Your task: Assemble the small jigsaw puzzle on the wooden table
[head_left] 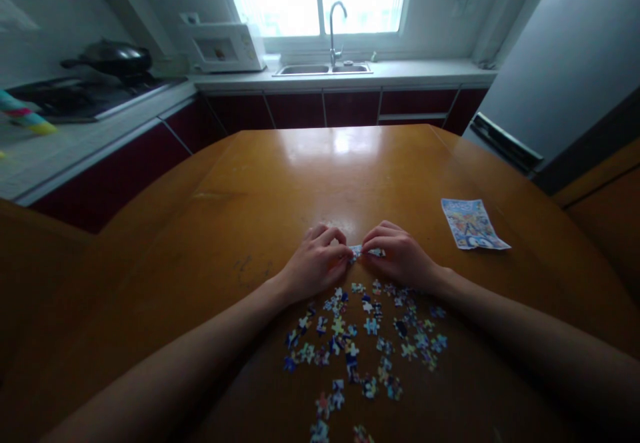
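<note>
"Head view: doing what w/ L hand (317, 260)?"
"Pinching puzzle section (355, 250), closing fingertips on its L side; mostly being hidden by fingers."
"And w/ R hand (400, 253)?"
"Gripping same section from R side, just beside L fingertips."
"Seeing loose pcs (371, 326) where?"
"Spotting lots, lying scattered on near side of grip, btwn forearms, on wooden table (320, 190)."
"Noticing anything R of grip?"
"Seeing printed sheet (473, 223), lying flat-ish, well apart from R hand."
"Beyond grip?"
"Making out sink (325, 74) + faucet (332, 36), far off past table."
</note>
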Motion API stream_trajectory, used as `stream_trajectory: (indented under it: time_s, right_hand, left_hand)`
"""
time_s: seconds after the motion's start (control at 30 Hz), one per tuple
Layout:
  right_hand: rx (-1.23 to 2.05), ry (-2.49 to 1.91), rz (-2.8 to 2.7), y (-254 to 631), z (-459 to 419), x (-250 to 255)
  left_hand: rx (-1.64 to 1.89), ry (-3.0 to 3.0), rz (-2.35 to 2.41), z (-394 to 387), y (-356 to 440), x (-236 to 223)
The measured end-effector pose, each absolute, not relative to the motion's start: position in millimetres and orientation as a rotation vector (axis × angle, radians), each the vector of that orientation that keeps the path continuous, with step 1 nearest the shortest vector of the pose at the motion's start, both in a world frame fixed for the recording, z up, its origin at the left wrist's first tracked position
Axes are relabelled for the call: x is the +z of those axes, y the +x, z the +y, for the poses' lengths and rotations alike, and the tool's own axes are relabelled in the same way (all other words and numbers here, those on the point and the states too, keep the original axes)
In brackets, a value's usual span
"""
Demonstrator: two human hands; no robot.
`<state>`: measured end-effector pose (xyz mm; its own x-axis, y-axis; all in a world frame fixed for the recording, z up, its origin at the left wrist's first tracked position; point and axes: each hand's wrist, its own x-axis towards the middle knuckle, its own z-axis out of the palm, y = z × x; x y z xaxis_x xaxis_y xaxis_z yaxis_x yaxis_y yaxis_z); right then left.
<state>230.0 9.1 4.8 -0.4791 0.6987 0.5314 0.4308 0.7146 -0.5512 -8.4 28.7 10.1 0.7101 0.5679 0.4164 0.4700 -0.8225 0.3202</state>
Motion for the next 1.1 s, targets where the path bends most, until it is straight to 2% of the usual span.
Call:
stream_trajectory:
  time_s: [0.27,0.43,0.7,0.87,1.1]
  right_hand:
    - [0.563,-0.724,-2.040,226.2,6.0,13.9]
    - [0.533,-0.710,-2.042,222.1,3.7,11.5]
    - [0.380,-1.042,-1.836,224.7,3.5,9.9]
    - [0.392,-0.863,-1.946,221.6,-0.2,12.3]
    - [0.397,-0.740,-2.063,217.5,-4.5,16.3]
  left_hand:
    - [1.082,2.476,0.765,27.1,-2.5,15.1]
    - [1.059,2.401,0.742,26.4,-1.2,12.1]
    - [1.104,2.367,0.701,29.0,-1.7,13.2]
    - [1.197,2.251,0.870,27.3,-1.8,12.0]
    - [1.084,2.291,0.840,25.5,-2.0,11.7]
